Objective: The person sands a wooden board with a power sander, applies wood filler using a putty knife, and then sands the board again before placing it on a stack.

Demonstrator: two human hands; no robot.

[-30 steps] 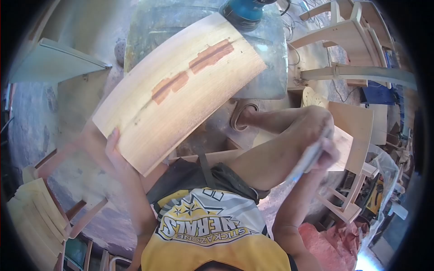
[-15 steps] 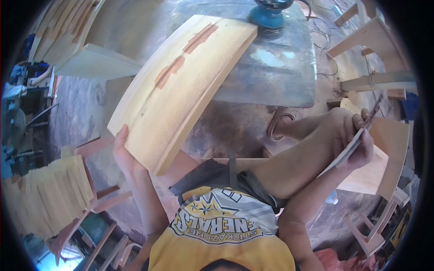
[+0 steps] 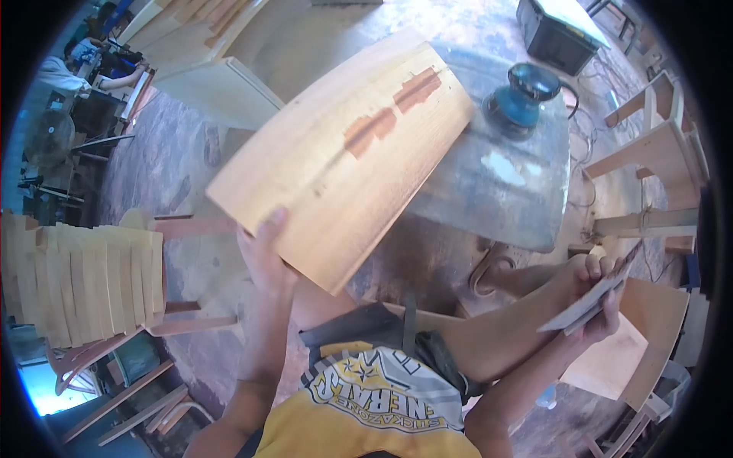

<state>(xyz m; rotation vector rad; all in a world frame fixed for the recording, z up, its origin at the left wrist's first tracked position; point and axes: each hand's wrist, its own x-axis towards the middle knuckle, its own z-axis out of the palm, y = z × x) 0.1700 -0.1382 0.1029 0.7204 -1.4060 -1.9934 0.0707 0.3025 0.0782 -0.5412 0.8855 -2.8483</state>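
Observation:
My left hand point(image 3: 263, 248) grips the near left corner of a pale, curved wooden panel point(image 3: 305, 164), its thumb on top and the fingers underneath. Two reddish-brown filler patches point(image 3: 372, 131) mark the panel's upper face, and its far end overlaps the grey worktable point(image 3: 489, 206). Off to the right, above the right knee, my right hand point(image 3: 599, 298) is closed round a thin, flat grey piece point(image 3: 584, 308). A dark brown smear shows along that piece's far end; its exact kind I cannot tell.
A teal and black power sander point(image 3: 519, 103) stands on the worktable beside the panel's far end. Stacked wooden slats point(image 3: 92, 282) lie at left. Wooden chair frames point(image 3: 649, 145) stand at right, with cables on the floor. A dark bin point(image 3: 557, 38) sits at the back.
The panel has turned, with its far end swinging right and its upper face tipping more toward me. The right hand's flat piece now shows more of its face. My view has shifted too.

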